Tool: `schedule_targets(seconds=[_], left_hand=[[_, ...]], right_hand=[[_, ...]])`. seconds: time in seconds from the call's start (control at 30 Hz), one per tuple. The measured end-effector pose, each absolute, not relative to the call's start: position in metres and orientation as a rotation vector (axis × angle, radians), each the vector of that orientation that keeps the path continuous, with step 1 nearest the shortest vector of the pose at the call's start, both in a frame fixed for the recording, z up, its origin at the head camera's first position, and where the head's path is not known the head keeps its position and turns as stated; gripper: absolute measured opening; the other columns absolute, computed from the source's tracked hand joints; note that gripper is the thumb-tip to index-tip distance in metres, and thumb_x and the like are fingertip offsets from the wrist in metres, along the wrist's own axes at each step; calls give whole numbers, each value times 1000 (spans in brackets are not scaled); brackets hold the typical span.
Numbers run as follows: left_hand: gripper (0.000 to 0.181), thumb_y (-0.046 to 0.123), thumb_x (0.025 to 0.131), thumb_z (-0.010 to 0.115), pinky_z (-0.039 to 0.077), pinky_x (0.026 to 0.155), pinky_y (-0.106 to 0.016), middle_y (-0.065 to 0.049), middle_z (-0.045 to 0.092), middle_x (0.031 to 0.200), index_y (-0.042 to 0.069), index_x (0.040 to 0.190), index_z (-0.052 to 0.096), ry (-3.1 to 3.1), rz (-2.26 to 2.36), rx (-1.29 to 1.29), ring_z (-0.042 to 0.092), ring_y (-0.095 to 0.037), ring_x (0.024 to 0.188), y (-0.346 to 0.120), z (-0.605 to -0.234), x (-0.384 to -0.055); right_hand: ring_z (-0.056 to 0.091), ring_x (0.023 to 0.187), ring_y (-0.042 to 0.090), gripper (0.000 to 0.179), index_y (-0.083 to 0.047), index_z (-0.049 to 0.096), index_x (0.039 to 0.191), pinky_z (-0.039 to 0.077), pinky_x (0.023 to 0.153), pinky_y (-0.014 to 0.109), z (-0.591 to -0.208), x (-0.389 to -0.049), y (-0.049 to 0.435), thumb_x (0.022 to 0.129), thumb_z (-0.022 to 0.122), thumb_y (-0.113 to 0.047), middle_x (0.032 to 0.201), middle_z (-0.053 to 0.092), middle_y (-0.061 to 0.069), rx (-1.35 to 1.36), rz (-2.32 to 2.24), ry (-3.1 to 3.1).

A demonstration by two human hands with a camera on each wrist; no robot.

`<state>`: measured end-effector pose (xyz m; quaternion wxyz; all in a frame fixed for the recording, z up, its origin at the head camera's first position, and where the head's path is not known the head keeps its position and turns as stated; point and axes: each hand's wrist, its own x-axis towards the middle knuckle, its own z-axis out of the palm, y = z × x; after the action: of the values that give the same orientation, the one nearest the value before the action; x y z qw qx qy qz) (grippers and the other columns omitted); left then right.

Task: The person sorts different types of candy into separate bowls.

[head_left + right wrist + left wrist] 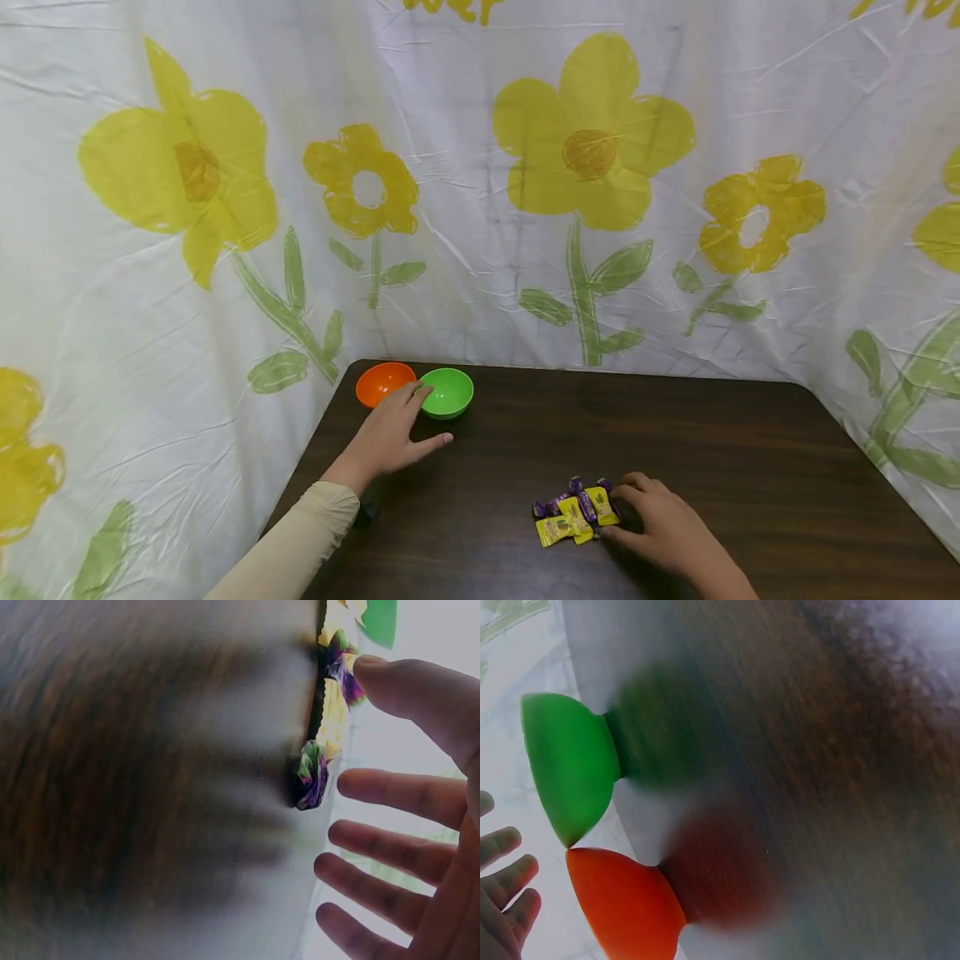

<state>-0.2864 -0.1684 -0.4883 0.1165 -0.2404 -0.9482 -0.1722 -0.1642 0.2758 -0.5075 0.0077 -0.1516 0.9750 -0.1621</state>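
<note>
An orange bowl (381,382) and a green bowl (450,398) stand rim to rim at the table's far left. My left hand (390,437) reaches over in front of them, fingers spread and holding nothing; in the left wrist view its fingertips (526,901) show beside the bowls. Right of the table's middle lies a small cluster of yellow packets (555,530) and purple wrapped candies (587,505). At the cluster's right side is my right hand (663,529), its thumb and fingers parted; in the right wrist view the thumb tip overlaps a purple wrapper (343,675).
The dark wood-grain table (712,442) reaches back to a white curtain (450,317) printed with yellow flowers. A small dark object (367,514) lies by the left sleeve (300,533), partly hidden.
</note>
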Motion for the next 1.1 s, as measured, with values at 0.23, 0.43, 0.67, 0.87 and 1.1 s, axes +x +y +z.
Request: schedule_targets(seconds=[0.23, 0.43, 0.67, 0.87, 1.1], left_hand=[[97, 75, 94, 62, 39, 123, -60, -22, 46, 163, 5, 160, 46, -2798, -522, -718, 47, -43, 150, -168, -492, -296], [93, 69, 97, 61, 36, 125, -61, -24, 43, 165, 3, 160, 45, -2796, -525, -741, 41, -44, 154, -169, -496, -305], [95, 70, 100, 55, 31, 127, -63, -24, 35, 170, 2, 164, 37, -2824, -454, -740, 29, -43, 161, -170, -501, -322], [100, 72, 100, 53, 30, 128, -62, -26, 32, 171, -1, 165, 32, -2864, -436, -727, 26, -43, 162, -170, -506, -331], [108, 77, 98, 51, 26, 131, -60, -27, 30, 171, -4, 166, 28, -2898, -385, -722, 23, -42, 163, -168, -509, -335]], right_hand=[[67, 115, 30, 55, -16, 76, 120, 61, 90, 52, -510, -165, 275, 85, 84, -57, 130, 67, 6, -483, -503, 3033], [67, 112, 28, 51, -18, 76, 117, 61, 87, 50, -511, -166, 274, 85, 84, -56, 128, 67, 4, -491, -496, 3041], [66, 105, 22, 46, -23, 76, 110, 60, 81, 45, -509, -168, 271, 84, 83, -61, 123, 67, -1, -482, -478, 3058], [65, 104, 19, 45, -24, 76, 110, 59, 79, 43, -508, -169, 269, 84, 83, -61, 122, 67, -2, -474, -462, 3069], [65, 102, 17, 43, -24, 76, 108, 58, 76, 40, -507, -170, 265, 85, 83, -59, 122, 67, -2, -492, -445, 3073]])
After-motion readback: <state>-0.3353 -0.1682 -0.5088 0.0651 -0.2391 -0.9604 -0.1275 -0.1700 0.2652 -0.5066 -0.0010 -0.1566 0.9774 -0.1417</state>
